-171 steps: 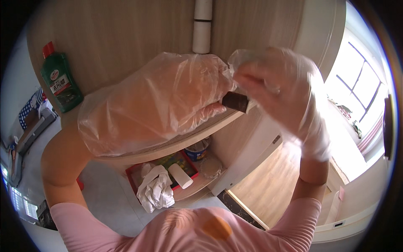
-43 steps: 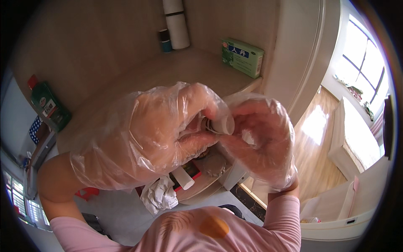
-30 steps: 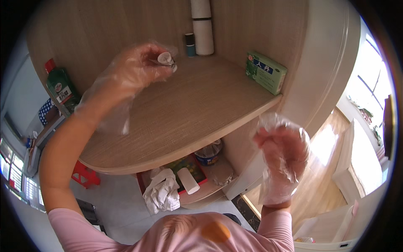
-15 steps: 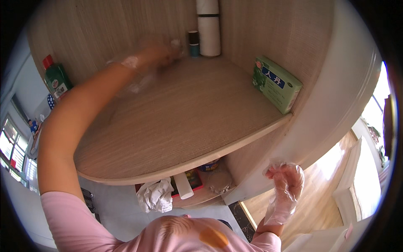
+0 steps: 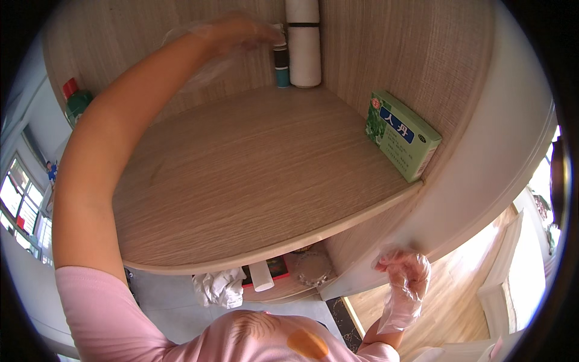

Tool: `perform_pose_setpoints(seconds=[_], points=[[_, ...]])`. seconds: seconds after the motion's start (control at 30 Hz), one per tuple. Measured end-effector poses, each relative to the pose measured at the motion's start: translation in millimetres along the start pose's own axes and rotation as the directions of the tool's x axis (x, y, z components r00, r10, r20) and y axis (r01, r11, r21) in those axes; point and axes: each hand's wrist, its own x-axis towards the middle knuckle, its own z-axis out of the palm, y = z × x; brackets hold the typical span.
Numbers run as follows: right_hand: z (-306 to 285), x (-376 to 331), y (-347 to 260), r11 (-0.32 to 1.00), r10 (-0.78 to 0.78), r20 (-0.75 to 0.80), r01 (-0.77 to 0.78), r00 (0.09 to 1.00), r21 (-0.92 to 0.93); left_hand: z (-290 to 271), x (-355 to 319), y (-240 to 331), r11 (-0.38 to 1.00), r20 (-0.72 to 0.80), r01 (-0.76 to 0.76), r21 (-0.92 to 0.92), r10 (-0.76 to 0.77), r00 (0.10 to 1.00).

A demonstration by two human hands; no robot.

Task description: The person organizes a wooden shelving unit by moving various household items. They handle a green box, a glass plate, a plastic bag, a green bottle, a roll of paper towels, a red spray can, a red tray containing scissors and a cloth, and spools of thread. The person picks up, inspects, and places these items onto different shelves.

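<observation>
Gloved left hand (image 5: 232,33) outstretched at small bottle (image 5: 281,59)

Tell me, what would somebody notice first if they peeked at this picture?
Probably the long bare arm stretching across the wooden shelf, with the left hand in a clear plastic glove reaching a small bottle at the back, beside a tall white roll. Next, the bright green box leaning on the shelf's right wall. Low on the right, the gloved right hand hangs in the air.
</observation>
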Motion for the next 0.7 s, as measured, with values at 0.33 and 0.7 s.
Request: perform_pose_setpoints(seconds=[0.33,0.7], points=[[-3.4,1.7,2.5,0.999,-0.042,0.048,0.04,0.998,0.035,4.1,12.7,-4.7,0.998,0.029,0.059,0.029,-0.06,0.998],[-2.4,1.0,2.5,0.999,-0.036,0.04,0.034,0.999,0.037,2.1,11.7,-10.0,1.0,0.048,0.018,0.005,-0.019,0.999]])
